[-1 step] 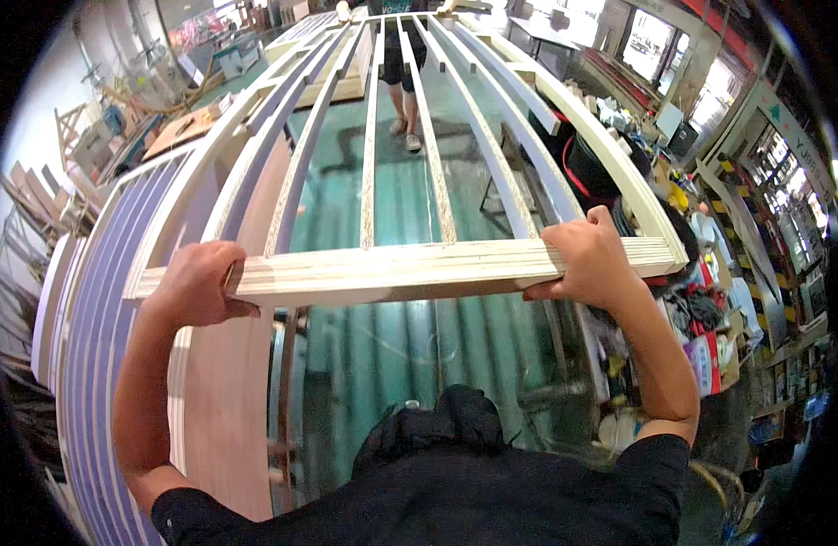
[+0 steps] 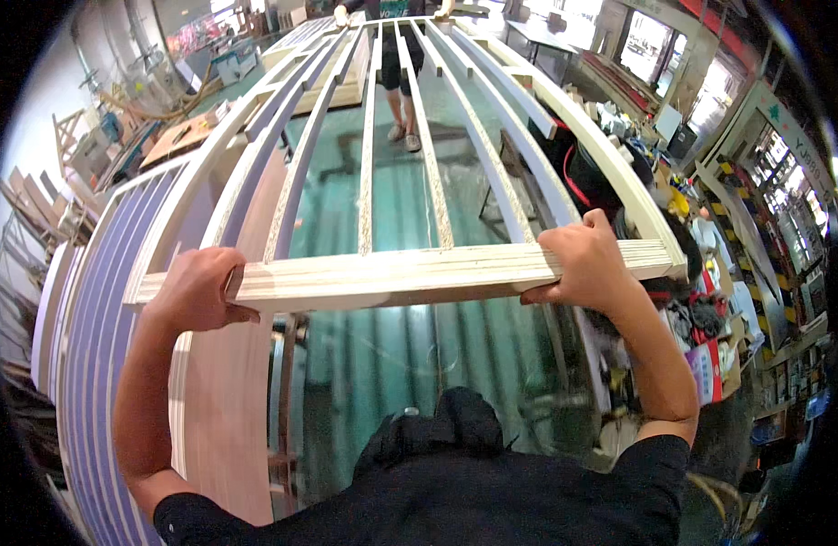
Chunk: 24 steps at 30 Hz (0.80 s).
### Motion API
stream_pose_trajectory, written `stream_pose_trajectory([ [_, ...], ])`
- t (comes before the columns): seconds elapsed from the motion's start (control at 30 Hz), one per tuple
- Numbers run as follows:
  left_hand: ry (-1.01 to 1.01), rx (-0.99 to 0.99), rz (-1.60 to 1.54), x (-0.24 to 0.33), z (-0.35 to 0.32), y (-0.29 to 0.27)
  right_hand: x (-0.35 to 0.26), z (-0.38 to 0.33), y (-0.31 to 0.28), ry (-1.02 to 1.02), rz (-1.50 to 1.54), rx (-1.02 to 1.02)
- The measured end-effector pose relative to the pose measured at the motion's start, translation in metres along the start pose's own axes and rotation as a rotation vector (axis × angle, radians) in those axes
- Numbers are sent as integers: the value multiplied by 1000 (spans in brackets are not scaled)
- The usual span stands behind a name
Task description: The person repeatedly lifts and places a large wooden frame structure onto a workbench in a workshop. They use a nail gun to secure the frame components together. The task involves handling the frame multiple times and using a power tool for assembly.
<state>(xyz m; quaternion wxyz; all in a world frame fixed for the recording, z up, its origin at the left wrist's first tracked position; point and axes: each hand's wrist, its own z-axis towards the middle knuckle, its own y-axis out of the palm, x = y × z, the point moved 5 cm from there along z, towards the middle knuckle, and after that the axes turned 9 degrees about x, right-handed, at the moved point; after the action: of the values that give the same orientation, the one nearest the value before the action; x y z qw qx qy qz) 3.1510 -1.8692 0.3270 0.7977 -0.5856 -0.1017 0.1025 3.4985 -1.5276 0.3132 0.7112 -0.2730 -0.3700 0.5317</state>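
Note:
A long slatted wooden frame (image 2: 391, 278) spans the view lengthwise, held up off the floor by its near crosspiece. My left hand (image 2: 196, 289) is closed round that crosspiece near its left end, fingers over the top and thumb below. Toward the right end, my right hand (image 2: 587, 259) grips the same piece in a like way. Several narrow slats (image 2: 368, 173) run from it to the far end, some with bluish-purple sides. There, a co-worker in dark clothes (image 2: 399, 75) stands with a hand (image 2: 342, 15) at each side of the frame.
Another slatted panel (image 2: 100, 309) and a pinkish-brown board (image 2: 226, 409) stand along my left. On the right are a black round container (image 2: 596, 173) and heaped bags and boxes (image 2: 707, 364). Green floor (image 2: 373, 364) shows beneath the frame. A table (image 2: 539, 38) stands far right.
The near crosspiece sits slightly lower in the picture. Both my hands keep their grip on it, and the co-worker's hands remain at the far end.

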Motion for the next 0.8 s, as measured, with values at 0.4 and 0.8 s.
stream_pose_trajectory([
  [0.4,39,27,63,-104,237,56,162,135,145,-17,-3,14],
  [0.8,16,-47,99,-242,501,144,358,308,331,-5,-34,-141],
])
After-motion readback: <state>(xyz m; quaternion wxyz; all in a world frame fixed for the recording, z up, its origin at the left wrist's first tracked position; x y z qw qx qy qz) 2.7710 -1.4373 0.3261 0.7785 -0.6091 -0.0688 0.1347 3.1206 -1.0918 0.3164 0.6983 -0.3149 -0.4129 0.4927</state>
